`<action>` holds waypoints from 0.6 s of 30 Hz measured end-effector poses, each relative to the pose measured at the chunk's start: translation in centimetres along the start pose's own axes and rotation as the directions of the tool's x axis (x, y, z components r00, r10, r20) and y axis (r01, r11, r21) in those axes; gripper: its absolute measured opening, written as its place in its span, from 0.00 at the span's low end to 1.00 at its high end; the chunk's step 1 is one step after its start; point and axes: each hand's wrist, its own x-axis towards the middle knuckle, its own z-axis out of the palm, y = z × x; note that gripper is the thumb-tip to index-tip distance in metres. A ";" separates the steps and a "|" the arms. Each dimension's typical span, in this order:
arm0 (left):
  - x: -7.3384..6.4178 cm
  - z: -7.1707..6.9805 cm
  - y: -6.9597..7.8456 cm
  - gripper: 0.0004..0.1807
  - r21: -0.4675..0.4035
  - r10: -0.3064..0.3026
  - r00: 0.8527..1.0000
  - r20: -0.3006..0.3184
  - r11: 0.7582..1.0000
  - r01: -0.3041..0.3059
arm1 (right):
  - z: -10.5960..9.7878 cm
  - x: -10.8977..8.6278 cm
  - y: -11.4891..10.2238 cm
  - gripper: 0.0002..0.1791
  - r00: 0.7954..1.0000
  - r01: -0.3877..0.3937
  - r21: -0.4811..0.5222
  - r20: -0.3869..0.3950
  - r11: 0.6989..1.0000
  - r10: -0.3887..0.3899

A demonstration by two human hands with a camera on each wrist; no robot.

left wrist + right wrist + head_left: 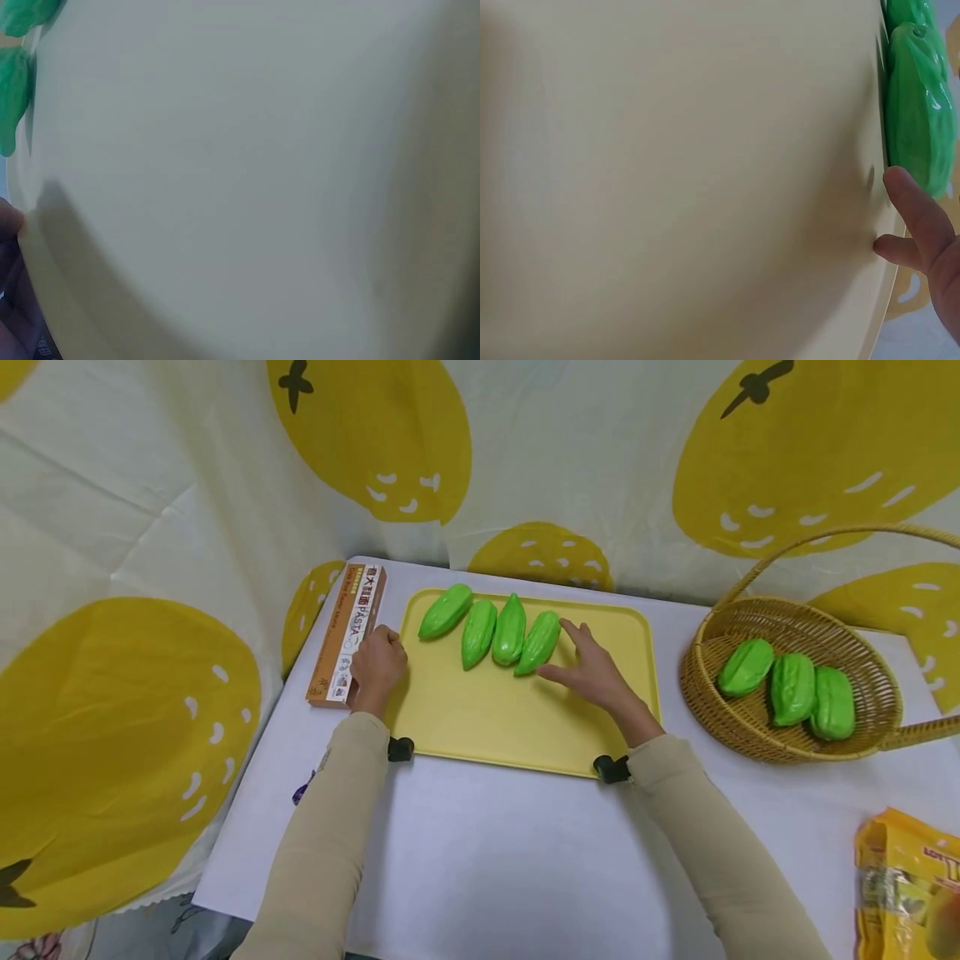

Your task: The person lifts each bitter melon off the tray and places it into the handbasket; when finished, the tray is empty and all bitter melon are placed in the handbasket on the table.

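Observation:
Several glossy green, ridged, pointed toy vegetables that look like bitter melons lie in a row along the far side of a yellow tray (480, 718). My left hand (380, 667) grips the tray's left rim; in the left wrist view its thumb (10, 220) rests on that rim, and the other fingers are partly out of frame. On the right, my right hand (592, 672) is spread, thumb and fingers apart, beside the rightmost bitter melon (538, 643). In the right wrist view a fingertip (897, 178) is at the end of a bitter melon (921, 112); contact is unclear.
A pasta box (347, 635) lies left of the tray. To the right stands a wicker basket (712, 718) with a tall handle and three green toy pieces inside. A yellow snack bag (911, 885) lies at the lower right. Patterned cloth (570, 452) hangs behind the white table (495, 852).

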 end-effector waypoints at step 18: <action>0.1 0.1 0.2 0.15 0.007 -0.027 1.000 -0.005 1.000 0.027 | 1.6 1.7 -1.1 0.58 1.000 0.029 0.019 0.007 0.999 -0.029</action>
